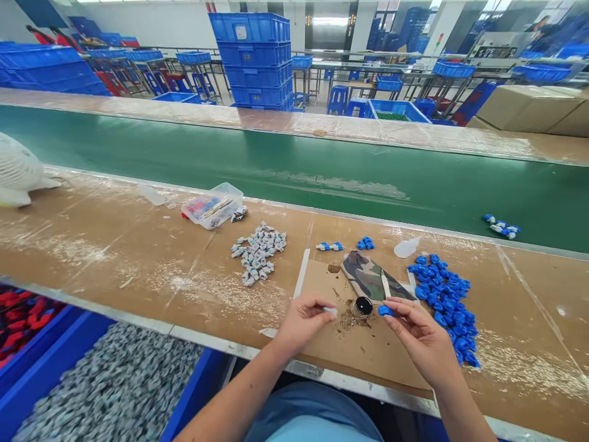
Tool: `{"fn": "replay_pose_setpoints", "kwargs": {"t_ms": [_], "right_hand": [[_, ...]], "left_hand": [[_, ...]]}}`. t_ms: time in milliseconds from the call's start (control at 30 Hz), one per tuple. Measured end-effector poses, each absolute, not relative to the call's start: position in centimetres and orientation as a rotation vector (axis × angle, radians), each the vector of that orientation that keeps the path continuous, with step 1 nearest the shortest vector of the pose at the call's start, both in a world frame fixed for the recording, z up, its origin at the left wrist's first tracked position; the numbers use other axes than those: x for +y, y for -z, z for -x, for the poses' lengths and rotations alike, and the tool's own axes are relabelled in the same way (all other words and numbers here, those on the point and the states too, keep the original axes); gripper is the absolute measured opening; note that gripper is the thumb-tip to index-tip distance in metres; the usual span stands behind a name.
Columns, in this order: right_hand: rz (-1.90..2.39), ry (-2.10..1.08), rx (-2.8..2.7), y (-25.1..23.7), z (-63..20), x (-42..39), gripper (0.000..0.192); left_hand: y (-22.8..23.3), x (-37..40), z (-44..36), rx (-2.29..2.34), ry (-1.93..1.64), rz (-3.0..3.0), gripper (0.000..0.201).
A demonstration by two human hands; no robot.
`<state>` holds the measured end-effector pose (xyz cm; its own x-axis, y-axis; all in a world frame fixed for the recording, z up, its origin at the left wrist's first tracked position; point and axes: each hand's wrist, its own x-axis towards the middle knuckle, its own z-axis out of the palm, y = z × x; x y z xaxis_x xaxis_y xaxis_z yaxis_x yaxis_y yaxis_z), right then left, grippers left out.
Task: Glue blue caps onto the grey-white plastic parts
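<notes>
My left hand is closed, with a small pale grey piece pinched between thumb and fingertips. My right hand pinches a small blue piece in its fingertips. A thin white stick rises just above those fingers, over a folded camouflage cloth; I cannot tell whether the hand holds it. Between both hands stands a small jar of dark liquid, on a stained cardboard sheet. A heap of blue pieces lies right of the cloth, and grey pieces are piled to the left.
Behind the worktable runs a green conveyor belt, with a few blue-and-white pieces on it. A clear plastic box holds sticks and coloured bits. Blue bins of grey parts and red parts stand lower left.
</notes>
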<state>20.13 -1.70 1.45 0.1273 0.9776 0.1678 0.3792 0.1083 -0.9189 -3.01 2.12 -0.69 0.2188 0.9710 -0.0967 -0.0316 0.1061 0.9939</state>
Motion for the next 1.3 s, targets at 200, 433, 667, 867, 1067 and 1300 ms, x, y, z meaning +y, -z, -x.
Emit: {"fn": "replay_pose_setpoints", "kwargs": {"t_ms": [200, 433, 667, 867, 1067, 1300], "right_hand": [[1.443, -0.271, -1.876, -2.1, -19.7, -1.0, 0.018], [1.429, -0.094, -2.027, -2.1, -19.2, -0.2, 0.016], [1.452, -0.072, -2.013, -1.8, -19.3, -0.3, 0.018], [1.559, -0.153, -1.951, -1.6, -19.4, -0.6, 0.022], [1.574, -0.215, -1.909, -1.9, -19.3, -0.6, 0.022], [1.646, -0.399, -1.749, -2.3, -19.3, -0.7, 0.026]], "left_hand": [[0.9, 1.3, 0.8, 0.975, -0.934, -0.987, 0.032], [0.9, 0.9, 0.2, 0.933, -0.908, -0.898, 0.03], [1.1, 0.9, 0.4, 0.922, -0.936, -0.908, 0.029], [0.9, 0.7, 0.4, 0.894, -0.961, -0.855, 0.032], [1.0, 0.8, 0.6, 0.95, -0.986, -0.845, 0.029], [1.3, 0.6, 0.8, 0.91, -0.991, -0.906, 0.03]]}}
